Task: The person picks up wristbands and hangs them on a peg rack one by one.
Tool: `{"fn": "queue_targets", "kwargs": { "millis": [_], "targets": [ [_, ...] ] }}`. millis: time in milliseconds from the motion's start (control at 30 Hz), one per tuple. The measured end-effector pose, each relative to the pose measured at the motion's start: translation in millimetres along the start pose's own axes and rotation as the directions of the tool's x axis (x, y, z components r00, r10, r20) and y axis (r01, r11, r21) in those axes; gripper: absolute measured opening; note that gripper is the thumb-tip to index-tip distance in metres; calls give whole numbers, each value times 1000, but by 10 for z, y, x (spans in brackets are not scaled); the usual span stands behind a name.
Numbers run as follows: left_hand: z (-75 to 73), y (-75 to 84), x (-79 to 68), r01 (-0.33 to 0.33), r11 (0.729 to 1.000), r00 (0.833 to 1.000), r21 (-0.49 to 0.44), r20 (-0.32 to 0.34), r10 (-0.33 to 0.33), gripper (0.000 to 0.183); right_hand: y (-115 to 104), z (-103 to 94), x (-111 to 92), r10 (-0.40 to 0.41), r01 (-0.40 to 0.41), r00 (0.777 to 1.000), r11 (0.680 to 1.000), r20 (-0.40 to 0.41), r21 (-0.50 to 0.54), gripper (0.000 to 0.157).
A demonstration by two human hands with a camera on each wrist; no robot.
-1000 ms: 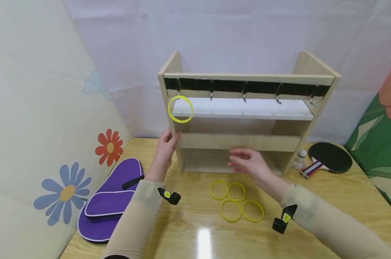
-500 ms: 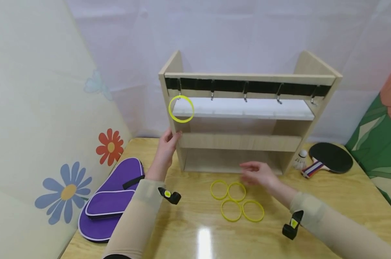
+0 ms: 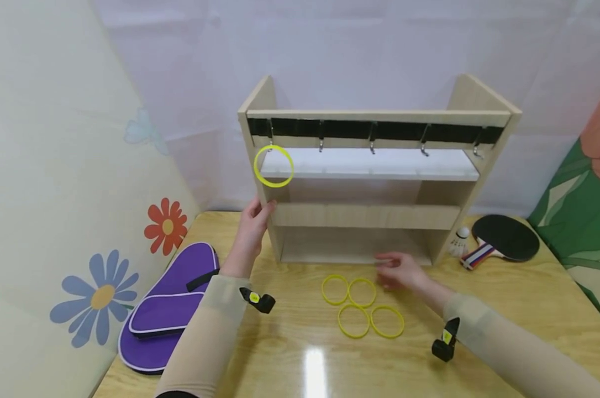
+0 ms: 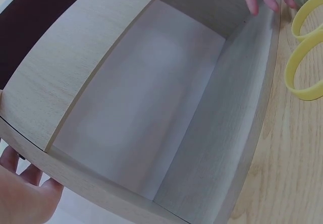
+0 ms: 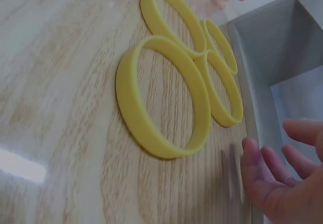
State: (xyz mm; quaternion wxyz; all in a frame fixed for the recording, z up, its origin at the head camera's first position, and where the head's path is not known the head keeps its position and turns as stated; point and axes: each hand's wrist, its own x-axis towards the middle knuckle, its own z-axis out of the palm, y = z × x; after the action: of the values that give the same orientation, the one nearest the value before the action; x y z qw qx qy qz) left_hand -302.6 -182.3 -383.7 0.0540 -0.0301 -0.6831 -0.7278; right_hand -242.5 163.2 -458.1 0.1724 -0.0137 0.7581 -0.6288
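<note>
A pale wooden shelf rack (image 3: 364, 216) stands on the table with a row of metal hooks (image 3: 372, 148) along its black upper strip. My left hand (image 3: 252, 229) grips the rack's left side panel, the thumb at the front edge and the fingers round the outside, as the left wrist view (image 4: 30, 193) also shows. One yellow ring (image 3: 257, 176) hangs from the leftmost hook. Several more yellow rings (image 5: 126, 103) lie flat on the table before the rack. Just right of them hovers my right hand (image 3: 401, 272), fingers loosely bent and holding nothing.
On the left lies a purple paddle case (image 3: 146, 354) with white trim. A table tennis paddle (image 3: 506, 237) and a shuttlecock (image 3: 460, 243) lie right of the rack. The wooden table (image 3: 290, 331) extends in front, with a white cloth backdrop (image 3: 359, 50) behind.
My right hand has come down and to the right, from in front of the rack's lower opening to beside the rings on the table. The left hand keeps its grip on the side panel.
</note>
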Motion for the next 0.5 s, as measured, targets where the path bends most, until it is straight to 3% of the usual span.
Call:
{"fn": "queue_targets", "kwargs": {
  "millis": [500],
  "targets": [
    [-11,12,-7,2,1000,1000,-10,24,-2,53,143,-1,65,30,-30,998,1000,49,-10,52]
  ]
}}
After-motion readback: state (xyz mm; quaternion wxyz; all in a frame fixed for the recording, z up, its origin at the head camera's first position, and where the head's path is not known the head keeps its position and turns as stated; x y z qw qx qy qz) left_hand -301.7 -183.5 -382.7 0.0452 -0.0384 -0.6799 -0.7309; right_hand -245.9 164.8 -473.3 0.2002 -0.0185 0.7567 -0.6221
